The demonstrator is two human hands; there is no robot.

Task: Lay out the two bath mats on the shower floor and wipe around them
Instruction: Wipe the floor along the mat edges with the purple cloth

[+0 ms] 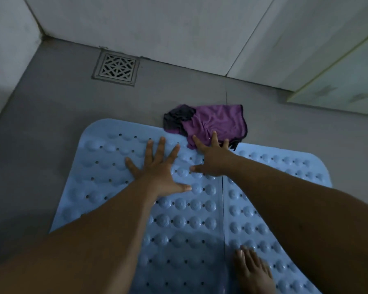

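Note:
Two light blue bath mats with raised bumps lie side by side on the grey shower floor, the left mat [106,166] and the right mat [285,170], meeting at a straight seam. My left hand [157,168] presses flat on the left mat with its fingers spread. My right hand [210,155] lies with spread fingers near the seam, fingertips reaching onto a crumpled purple cloth [217,122] that sits at the mats' far edge. Neither hand grips anything.
A square metal drain grate [116,67] is set in the floor at the back left. Pale tiled walls close off the back and left. A glass panel [348,81] stands at the right. My bare foot [253,270] rests on the right mat.

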